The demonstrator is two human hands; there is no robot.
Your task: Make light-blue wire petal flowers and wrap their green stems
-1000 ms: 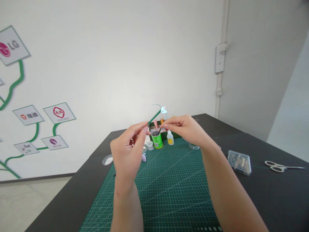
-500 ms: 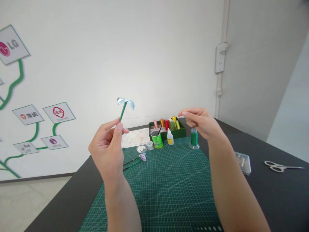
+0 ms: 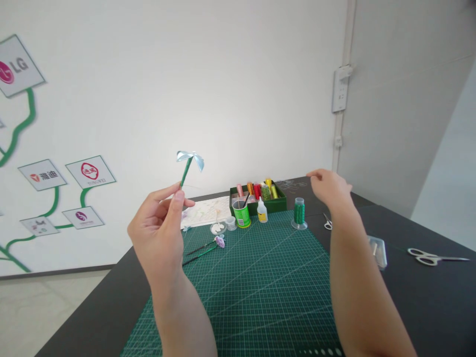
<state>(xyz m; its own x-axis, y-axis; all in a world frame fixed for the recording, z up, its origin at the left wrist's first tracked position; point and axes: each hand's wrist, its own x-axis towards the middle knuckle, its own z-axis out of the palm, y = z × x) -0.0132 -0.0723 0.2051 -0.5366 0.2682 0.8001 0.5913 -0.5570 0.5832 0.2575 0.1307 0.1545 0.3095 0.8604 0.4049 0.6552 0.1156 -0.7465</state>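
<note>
While your left hand (image 3: 159, 223) pinches the green stem (image 3: 186, 171) between thumb and finger, pale blue petals (image 3: 193, 157) spread at its top, your right hand (image 3: 329, 188) has drawn farther right in the last half-second, leaving the stem to the left alone. Whether the right fingers grip anything cannot be told. Small scissors (image 3: 327, 224) now show beside that forearm; beyond, a green thread spool (image 3: 299, 212) stands at the edge of the cutting mat (image 3: 260, 277), near a white bottle (image 3: 262, 213).

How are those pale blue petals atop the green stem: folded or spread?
Spread: the pale blue petals reach out to both sides of the green stem held in the left hand.
</note>
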